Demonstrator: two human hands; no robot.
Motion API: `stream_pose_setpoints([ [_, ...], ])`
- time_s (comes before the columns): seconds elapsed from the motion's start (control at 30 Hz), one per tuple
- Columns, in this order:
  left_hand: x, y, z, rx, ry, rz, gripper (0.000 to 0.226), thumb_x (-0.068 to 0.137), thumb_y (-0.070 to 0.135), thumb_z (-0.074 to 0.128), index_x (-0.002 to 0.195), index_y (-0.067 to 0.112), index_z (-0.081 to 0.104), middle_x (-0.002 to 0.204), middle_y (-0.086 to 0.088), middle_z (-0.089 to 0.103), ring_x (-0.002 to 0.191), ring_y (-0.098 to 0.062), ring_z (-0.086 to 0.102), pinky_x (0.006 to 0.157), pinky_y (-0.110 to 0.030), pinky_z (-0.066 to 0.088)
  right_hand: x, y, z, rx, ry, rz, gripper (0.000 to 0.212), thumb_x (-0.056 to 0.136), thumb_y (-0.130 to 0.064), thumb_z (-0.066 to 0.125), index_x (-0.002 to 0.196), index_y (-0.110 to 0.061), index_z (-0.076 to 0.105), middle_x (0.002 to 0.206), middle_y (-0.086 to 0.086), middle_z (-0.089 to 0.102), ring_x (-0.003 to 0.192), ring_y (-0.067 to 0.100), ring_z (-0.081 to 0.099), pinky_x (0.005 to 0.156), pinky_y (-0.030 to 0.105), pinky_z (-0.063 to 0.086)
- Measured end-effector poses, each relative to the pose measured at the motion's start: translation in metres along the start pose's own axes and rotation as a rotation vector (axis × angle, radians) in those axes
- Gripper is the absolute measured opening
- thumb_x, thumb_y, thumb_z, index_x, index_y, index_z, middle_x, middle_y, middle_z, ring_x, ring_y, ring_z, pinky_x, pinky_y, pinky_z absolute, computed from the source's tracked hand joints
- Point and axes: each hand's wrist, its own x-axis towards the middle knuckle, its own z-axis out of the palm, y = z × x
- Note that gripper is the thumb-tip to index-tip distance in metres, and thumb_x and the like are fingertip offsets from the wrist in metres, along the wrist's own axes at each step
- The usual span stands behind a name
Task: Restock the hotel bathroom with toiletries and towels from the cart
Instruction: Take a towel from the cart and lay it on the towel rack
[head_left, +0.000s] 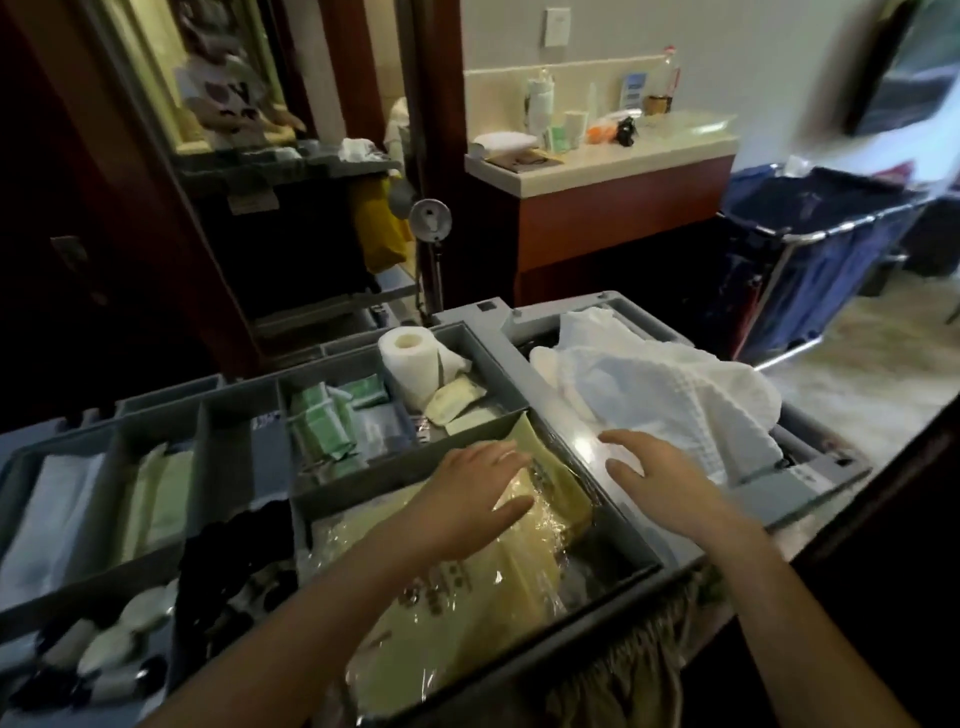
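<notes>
Dark wood panelling and a mirror (223, 78) fill the left of the room, with a pale counter (623, 156) of bottles and boxes behind and a blue laundry bag (810, 249) off to the right. In front stands the grey cart (358, 470), its top tray split into compartments. At the far left lie flat white packets (47, 509), next to them pale green ones (156, 499), and nearer the front small bottles (104, 649). Further along sit green sachets (317, 426) and a toilet roll (410, 358) standing on end. The near right compartment holds yellow packets (467, 597) in clear wrap. The left hand (467, 493) lies flat on top of them, fingers straight, gripping nothing. The right hand (660, 478) is spread, relaxed and empty above the glossy strip between that compartment and the heap of white towels (665, 395) in the cart's right bin. I cannot tell whether it touches the surface.

The step looks like picking stock, very early in the task. To do it well, the left hand should curl its fingers under the edge of one packet rather than press on the slippery wrap, which would likely slide or lift several together. The right hand is well placed for a towel. It should gather one whole piece, not the loose top layer, so the heap does not drag over the rim.
</notes>
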Motion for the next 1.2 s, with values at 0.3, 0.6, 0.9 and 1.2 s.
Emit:
stream_pose_setpoints([
  [0.3, 0.119, -0.005, 0.011, -0.086, -0.092, 0.060, 0.052, 0.097, 0.041, 0.039, 0.145, 0.024, 0.027, 0.152, 0.003, 0.028, 0.140, -0.015, 0.022, 0.115, -0.034, 0.015, 0.086, 0.047, 0.010, 0.028, -0.004, 0.226, 0.043, 0.096, -0.024, 0.045, 0.138, -0.019, 0.042, 0.143, 0.005, 0.044, 0.129, 0.026, 0.042, 0.106, 0.036, 0.032],
  [0.6, 0.207, -0.009, 0.034, 0.092, -0.245, 0.061, 0.049, 0.098, 0.046, 0.028, 0.141, 0.024, 0.034, 0.150, -0.001, 0.030, 0.140, -0.018, 0.019, 0.115, -0.041, 0.005, 0.145, 0.098, 0.031, -0.214, -0.062, 0.325, 0.065, 0.092, -0.037, 0.045, 0.147, -0.023, 0.015, 0.155, -0.001, 0.017, 0.142, 0.025, 0.017, 0.114, 0.044, 0.015],
  [0.9, 0.274, -0.009, 0.031, 0.279, -0.500, 0.067, 0.055, 0.085, 0.048, 0.053, 0.135, 0.029, 0.039, 0.138, -0.002, 0.047, 0.126, -0.026, 0.041, 0.099, -0.045, 0.024, 0.194, 0.132, 0.041, -0.183, -0.230, 0.429, 0.077, 0.093, -0.044, 0.042, 0.150, -0.022, -0.005, 0.159, 0.001, -0.009, 0.146, 0.028, -0.006, 0.116, 0.051, 0.000],
  [1.2, 0.302, -0.003, 0.071, 0.359, -0.696, 0.005, 0.101, 0.075, 0.044, 0.072, 0.147, 0.028, 0.003, 0.154, -0.013, 0.012, 0.141, -0.032, 0.016, 0.107, -0.056, 0.021, 0.197, 0.143, 0.045, -0.104, -0.170, 0.412, 0.071, 0.096, -0.038, 0.041, 0.150, -0.024, -0.002, 0.159, -0.001, -0.008, 0.146, 0.023, -0.009, 0.116, 0.045, -0.005],
])
